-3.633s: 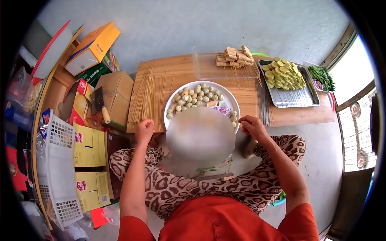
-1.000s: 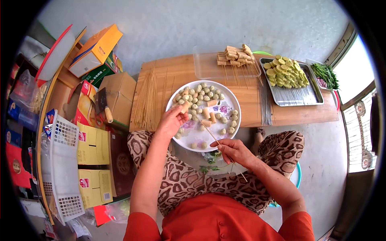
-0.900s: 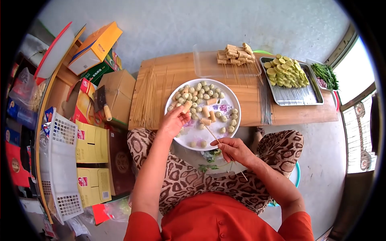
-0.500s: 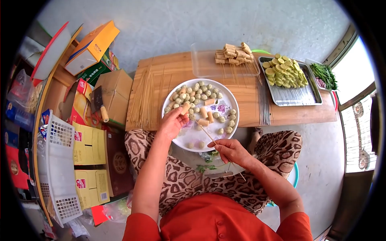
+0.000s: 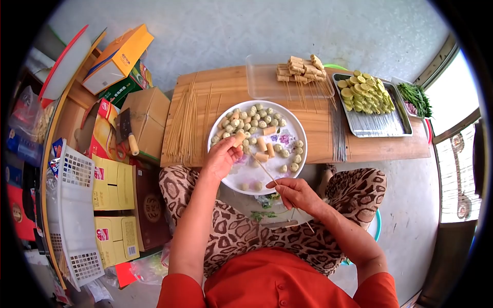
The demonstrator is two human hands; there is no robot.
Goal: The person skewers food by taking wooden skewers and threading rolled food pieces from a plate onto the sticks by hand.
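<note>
My left hand point(image 5: 224, 156) is closed on a tan roll piece point(image 5: 239, 138) above the left part of a round white plate point(image 5: 231, 186). Between thumb and fingers, my right hand point(image 5: 296, 194) pinches a thin wooden skewer point(image 5: 266, 171), whose upper end points up and left over the plate, near my left hand. Whether that end touches the roll piece is unclear. Several speckled greenish balls point(image 5: 262, 124) cover the plate's upper and right parts, with more tan roll pieces point(image 5: 265, 146) near its middle.
Loose skewers point(image 5: 184, 128) lie on the wooden table point(image 5: 226, 82). Behind are a clear plastic tray point(image 5: 259, 77) with skewered rolls point(image 5: 300, 71) and a metal tray point(image 5: 377, 128) of green slices point(image 5: 364, 92). Boxes point(image 5: 114, 185) and a cleaver point(image 5: 125, 126) are at the left.
The view has shifted slightly. Both hands keep nearly the same pose, with the roll piece and the skewer still held.
</note>
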